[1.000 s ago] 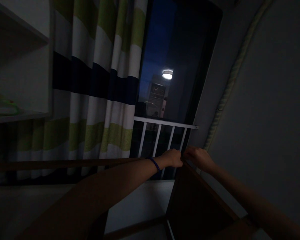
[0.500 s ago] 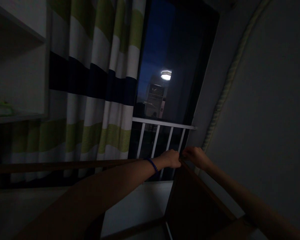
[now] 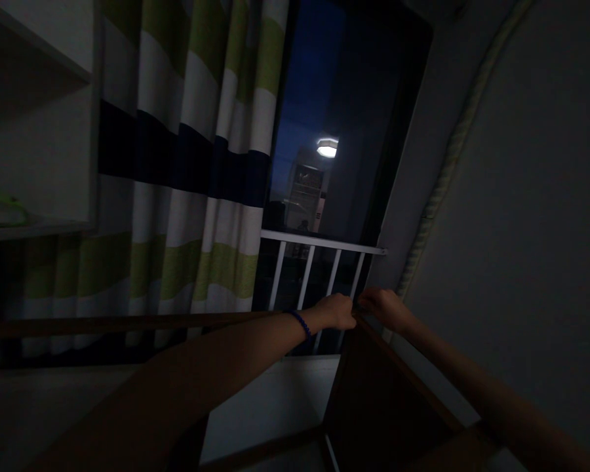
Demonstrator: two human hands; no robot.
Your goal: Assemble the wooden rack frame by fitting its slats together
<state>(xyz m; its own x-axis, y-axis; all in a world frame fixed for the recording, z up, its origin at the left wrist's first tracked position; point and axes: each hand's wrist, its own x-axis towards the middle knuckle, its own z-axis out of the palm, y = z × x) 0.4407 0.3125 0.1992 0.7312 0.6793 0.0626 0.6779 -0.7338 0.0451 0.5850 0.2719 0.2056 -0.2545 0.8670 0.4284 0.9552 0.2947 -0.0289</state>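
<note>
Both arms reach forward to the far corner of a dark brown wooden panel (image 3: 381,387). My left hand (image 3: 340,311), with a dark blue beaded bracelet (image 3: 301,324) on its wrist, is closed at the panel's top corner, its fingertips turned away from view. Just to the right, my right hand (image 3: 384,307) is bent down with curled fingers close together, above the panel's top edge. Whatever either hand grips is too dark and too hidden to name. A brown wooden rail (image 3: 177,321) runs leftward from the corner, passing behind my left forearm.
Behind the hands stands a white railing (image 3: 319,243) before a dark window (image 3: 354,131). A striped green, white and navy curtain (image 3: 216,170) hangs left of it. A white shelf (image 3: 39,151) is at far left. A ribbed pale hose (image 3: 442,183) runs along the right wall (image 3: 531,216).
Almost nothing differs. The view has shifted very slightly, and both hands keep their place at the panel's corner.
</note>
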